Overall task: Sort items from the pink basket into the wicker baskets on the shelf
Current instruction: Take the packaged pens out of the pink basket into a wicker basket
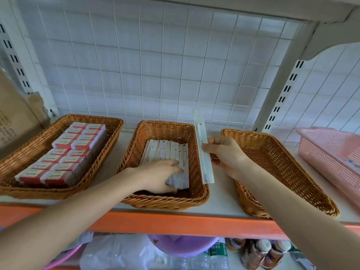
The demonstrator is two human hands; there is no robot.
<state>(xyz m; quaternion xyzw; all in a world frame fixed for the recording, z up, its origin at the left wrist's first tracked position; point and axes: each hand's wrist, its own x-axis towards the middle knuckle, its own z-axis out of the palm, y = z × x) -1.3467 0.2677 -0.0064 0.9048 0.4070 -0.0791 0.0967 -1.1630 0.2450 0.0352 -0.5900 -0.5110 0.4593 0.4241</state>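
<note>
Right hand: we see the right hand [228, 154] pinching a long white packet [199, 131] between thumb and fingertips, near the packet's middle.
Right arm: bare forearm reaching in from the lower right, crossing over the front corner of the right wicker basket [282, 162].
Held packet: steeply tilted, top end leaning away towards the wire grid [155, 65], lower end just outside the right rim of the middle wicker basket [165, 203].
Left hand: the left hand [161, 176] lies inside the middle wicker basket, fingers fairly straight and spread across the packets [165, 151] lying there side by side; the thumb sits at their near end.
Left arm: bare forearm entering from the lower left, over the basket's front rim.
Left wicker basket [93, 118]: filled with rows of red-and-white boxes [78, 151].
Pink basket [321, 156]: at the far right of the shelf [220, 201], beside the right wicker basket.
Shelf: pale board with an orange beam [175, 223] along its front; white slotted uprights at both sides.
Below: bottles [218, 254] and a purple basin [183, 244].
</note>
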